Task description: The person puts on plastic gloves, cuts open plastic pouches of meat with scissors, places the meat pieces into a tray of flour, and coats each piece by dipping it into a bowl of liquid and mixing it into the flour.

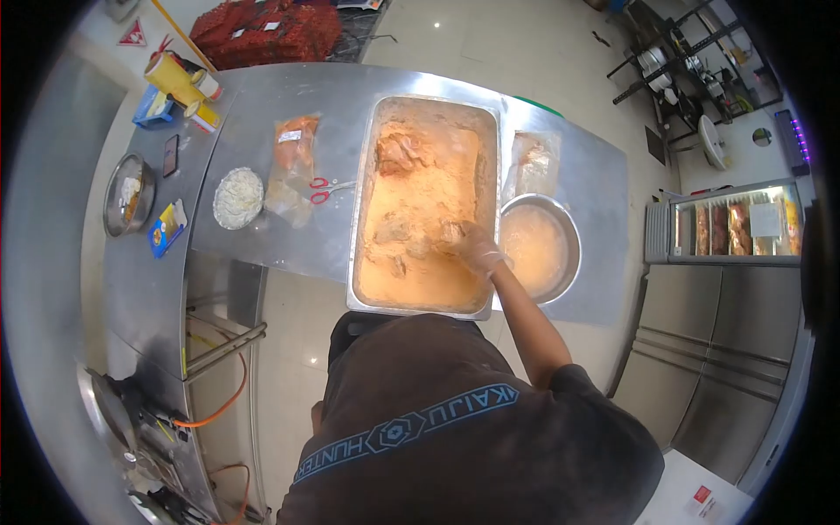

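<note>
A deep metal tray (357,210) holds orange powder (420,284) and several powder-coated pieces. Raw-looking meat (398,153) lies at its far left. My right hand (477,249), in a clear glove, is inside the tray near its right wall, with its fingers closed around a coated piece (451,232). Other coated pieces (394,232) rest left of it. Just right of the tray stands a round metal bowl (573,254) of cloudy orange liquid. My left hand is not visible; a little skin shows at the left side of my shirt.
Left of the tray lie red-handled scissors (320,191), a bag of orange contents (295,153) and a bowl of white powder (238,199). Behind the round bowl is another bag (534,162). A phone (171,155) and a metal bowl (112,206) sit farther left.
</note>
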Demonstrator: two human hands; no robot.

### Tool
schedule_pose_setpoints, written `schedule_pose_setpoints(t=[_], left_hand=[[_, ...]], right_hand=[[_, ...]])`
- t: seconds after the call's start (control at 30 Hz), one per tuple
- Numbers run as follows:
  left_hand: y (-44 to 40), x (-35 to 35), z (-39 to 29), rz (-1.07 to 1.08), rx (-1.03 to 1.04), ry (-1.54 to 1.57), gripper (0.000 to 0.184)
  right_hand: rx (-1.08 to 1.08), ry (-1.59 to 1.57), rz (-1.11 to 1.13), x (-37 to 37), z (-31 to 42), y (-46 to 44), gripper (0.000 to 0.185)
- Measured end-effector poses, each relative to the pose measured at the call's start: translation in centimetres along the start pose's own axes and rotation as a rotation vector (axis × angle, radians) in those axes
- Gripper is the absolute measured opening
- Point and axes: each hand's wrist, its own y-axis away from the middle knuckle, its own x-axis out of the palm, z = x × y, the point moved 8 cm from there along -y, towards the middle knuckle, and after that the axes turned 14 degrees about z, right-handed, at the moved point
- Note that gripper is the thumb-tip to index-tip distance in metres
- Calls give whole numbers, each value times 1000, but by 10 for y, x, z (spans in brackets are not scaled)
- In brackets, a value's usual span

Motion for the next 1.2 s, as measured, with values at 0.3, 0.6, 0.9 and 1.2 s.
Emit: schedule_pose_setpoints(t=[0.3, 0.6, 0.9, 1.2], left_hand=[[-8, -67, -86, -37, -55, 259, 36], [-27, -70, -121, 41, -2, 77, 36], [-28, -80, -122, 50, 72, -67, 36], [-9, -80, -135, 32, -7, 74, 31]], right_hand=[[-318, -1337, 254, -19, 20, 71, 54], [-103, -1229, -85, -41, -21, 107, 39], [206, -273, -626, -105, -110, 157, 25], [-147, -965, -685, -75, -180, 116, 33]])
